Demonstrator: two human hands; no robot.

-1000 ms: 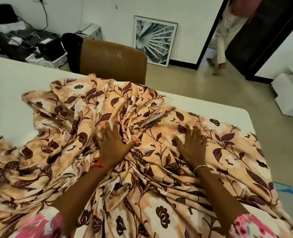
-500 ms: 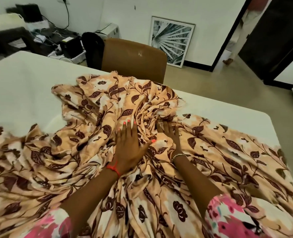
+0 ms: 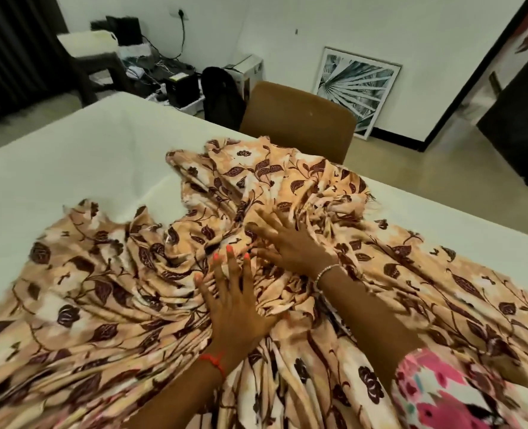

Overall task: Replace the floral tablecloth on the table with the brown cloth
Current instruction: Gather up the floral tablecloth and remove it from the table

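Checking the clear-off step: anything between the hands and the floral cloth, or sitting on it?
Nothing visible: left hand and right hand both lie flat on the bunched floral cloth, and no object rests on it. The brown chair stands beyond the far edge of the table.

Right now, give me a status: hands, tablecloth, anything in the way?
Left hand open, flat on floral tablecloth. Right hand open, pressing the bunched folds. Cloth gathered nearside, white table showing beyond. Brown cloth not in view; chair behind table.
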